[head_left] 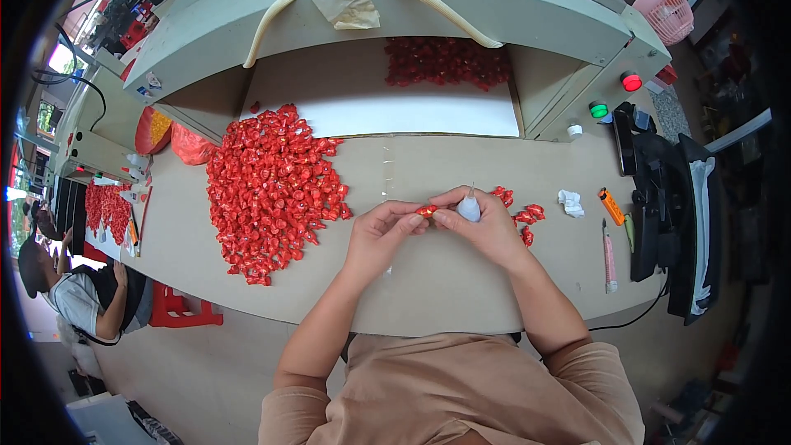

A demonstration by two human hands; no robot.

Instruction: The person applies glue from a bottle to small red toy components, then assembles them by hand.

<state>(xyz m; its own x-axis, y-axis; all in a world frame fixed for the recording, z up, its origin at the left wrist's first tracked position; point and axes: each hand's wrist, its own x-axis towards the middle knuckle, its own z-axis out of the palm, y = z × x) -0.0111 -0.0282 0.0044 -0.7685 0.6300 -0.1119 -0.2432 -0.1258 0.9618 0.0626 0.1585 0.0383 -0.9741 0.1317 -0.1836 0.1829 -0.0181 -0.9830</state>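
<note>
Between the fingertips of both hands is a small shiny red piece with a touch of yellow on it. My left hand pinches it from the left side. My right hand meets it with thumb and forefinger, and also holds a small whitish squeeze bottle with a thin needle tip pointing up. Several similar red pieces lie just right of my right hand. To the left of my left hand spreads a large heap of red pieces.
Ahead stands a pale green machine housing with a wide opening; more red pieces lie inside. On the right are crumpled tissue, an orange lighter-like object, a pink-handled cutter and a black stand. Another person sits far left.
</note>
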